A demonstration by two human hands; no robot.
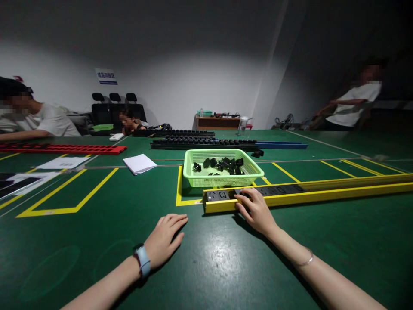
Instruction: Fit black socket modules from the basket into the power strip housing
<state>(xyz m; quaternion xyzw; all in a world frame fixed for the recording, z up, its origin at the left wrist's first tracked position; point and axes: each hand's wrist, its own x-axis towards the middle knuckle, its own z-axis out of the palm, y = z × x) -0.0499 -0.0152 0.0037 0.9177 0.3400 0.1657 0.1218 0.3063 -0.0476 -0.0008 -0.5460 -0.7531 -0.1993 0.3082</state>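
Observation:
My left hand point(164, 239) rests on the green table with its fingers stretched out and nothing in it. A yellow channel strip point(222, 206) lies across the right side, with several black socket modules point(213, 196) seated in its left part. Over that part, my right hand point(256, 211) curls its fingers around a black socket module, partly hidden beneath them; the thumb is by the channel's front wall. Just behind the strip stands a light green basket point(222, 181) with loose black modules point(228, 163) inside.
A white paper pad point(139, 164) lies left of the basket. Black strips point(200, 145), a blue strip point(282, 145) and a red strip point(61, 149) lie farther back. Yellow tape lines point(48, 212) mark the table. A person point(48, 118) sits at the left; another person point(353, 105) is at the far right.

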